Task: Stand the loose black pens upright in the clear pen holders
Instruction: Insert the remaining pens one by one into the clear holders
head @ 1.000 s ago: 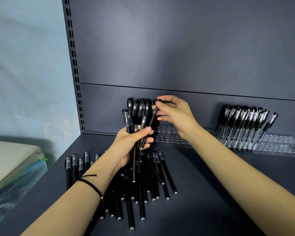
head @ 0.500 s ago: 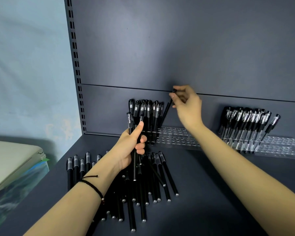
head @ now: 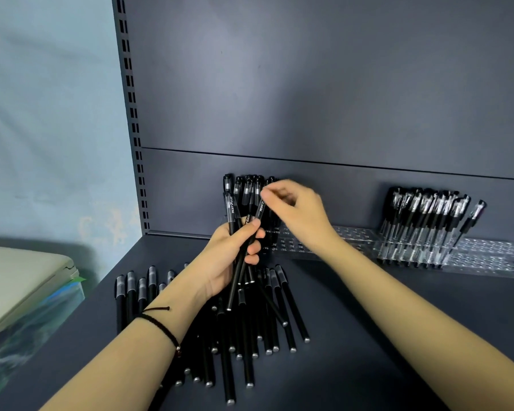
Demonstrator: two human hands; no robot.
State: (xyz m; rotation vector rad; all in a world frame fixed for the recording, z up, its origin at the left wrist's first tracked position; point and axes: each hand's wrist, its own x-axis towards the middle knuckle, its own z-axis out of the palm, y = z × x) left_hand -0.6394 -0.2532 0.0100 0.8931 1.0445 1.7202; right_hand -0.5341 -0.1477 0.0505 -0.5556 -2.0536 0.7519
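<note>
Drawing one pen from the held bunch for the holder
Black pens (head: 231,210) stand upright in the left grip (head: 229,259), closed round them, above the loose pile (head: 250,336) on the surface (head: 368,336). Right grip (head: 297,212) is blurred at one cap; whether it pinches, cannot tell. Best to take one only, by the cap, and lower it straight into a free hole of the clear pen holder (head: 294,241) behind.

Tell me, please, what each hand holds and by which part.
The left hand grips a few black pens around their barrels, caps up. The right hand has its fingertips at one pen's cap end; blur hides whether they pinch it.
</note>
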